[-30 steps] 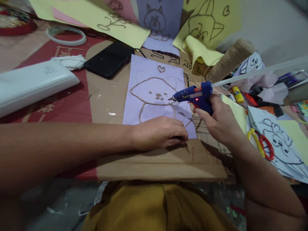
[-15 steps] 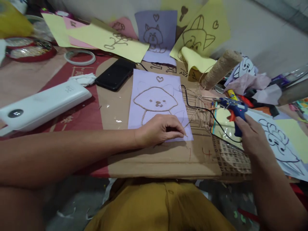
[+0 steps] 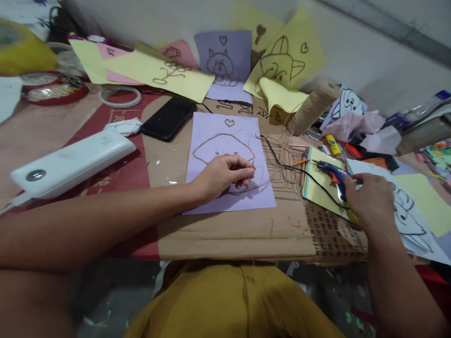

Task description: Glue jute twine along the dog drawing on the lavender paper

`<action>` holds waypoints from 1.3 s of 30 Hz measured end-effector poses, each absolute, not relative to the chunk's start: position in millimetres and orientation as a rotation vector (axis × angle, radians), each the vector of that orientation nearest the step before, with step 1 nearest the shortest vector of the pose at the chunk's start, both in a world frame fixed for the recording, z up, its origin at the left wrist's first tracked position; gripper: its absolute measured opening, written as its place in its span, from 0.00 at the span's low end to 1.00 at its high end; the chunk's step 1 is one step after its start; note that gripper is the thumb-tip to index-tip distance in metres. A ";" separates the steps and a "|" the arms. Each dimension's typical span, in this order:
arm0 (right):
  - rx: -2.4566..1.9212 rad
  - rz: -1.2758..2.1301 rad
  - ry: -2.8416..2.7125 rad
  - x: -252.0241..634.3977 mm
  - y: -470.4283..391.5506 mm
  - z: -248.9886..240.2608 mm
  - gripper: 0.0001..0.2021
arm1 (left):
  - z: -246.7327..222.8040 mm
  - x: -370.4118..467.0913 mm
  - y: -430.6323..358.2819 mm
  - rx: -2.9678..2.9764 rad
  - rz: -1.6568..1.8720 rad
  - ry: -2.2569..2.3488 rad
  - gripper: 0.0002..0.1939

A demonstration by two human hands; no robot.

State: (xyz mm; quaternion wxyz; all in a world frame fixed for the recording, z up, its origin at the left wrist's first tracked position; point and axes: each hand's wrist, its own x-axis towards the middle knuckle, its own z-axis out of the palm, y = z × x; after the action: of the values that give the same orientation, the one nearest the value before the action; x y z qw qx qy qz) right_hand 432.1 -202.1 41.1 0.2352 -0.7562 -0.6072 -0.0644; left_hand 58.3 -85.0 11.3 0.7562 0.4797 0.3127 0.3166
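Note:
My left hand is closed in a pinch over the purple sheet. A thin brown stick pokes up from its fingertips; the rest of it is hidden. On the sheet, twine outlines an animal's head, with a small twine heart above. Loose twine runs from the sheet's lower part toward the right. My right hand is at the handle of a blue glue gun, its fingers curled there. The gun lies low over a yellow notepad, nozzle pointing left.
A twine roll stands tilted behind the tangled loose twine. A black cord crosses the cardboard. On the left are a black phone, a white power bank and a tape roll. Paper drawings lean against the wall.
My left hand has moved up and left over the sheet, lifting the stick's tip upward. My right hand has lowered the glue gun onto or close to the notepad.

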 end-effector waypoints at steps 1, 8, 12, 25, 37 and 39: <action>-2.115 -0.380 -1.593 414.1 -202.4 46.2 0.13 | 11.5 58.8 -84.1 1.030 0.692 0.691 0.11; -1.492 0.054 -1.929 262.2 -167.1 51.9 0.18 | 26.1 61.7 -83.7 0.879 0.783 0.756 0.17; -1.418 0.306 -1.941 232.2 -142.9 35.5 0.18 | 28.4 59.8 -83.9 0.852 0.766 0.715 0.17; -1.405 0.089 -1.825 244.4 -107.3 35.0 0.03 | 33.9 26.3 -39.7 1.520 0.845 0.984 0.08; -1.482 0.111 -1.990 235.7 -94.2 1.9 0.05 | 10.0 14.5 6.6 2.566 0.891 0.715 0.09; -1.492 0.115 -2.010 235.0 -92.4 0.2 0.04 | 8.7 15.6 11.7 2.600 0.846 0.696 0.11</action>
State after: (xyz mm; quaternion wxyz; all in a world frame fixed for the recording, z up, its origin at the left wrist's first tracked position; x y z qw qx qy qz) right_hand 235.0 -92.4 0.2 0.3126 -0.5656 -0.7619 0.0436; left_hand 15.6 11.7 8.7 0.1595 0.9098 0.2434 0.2960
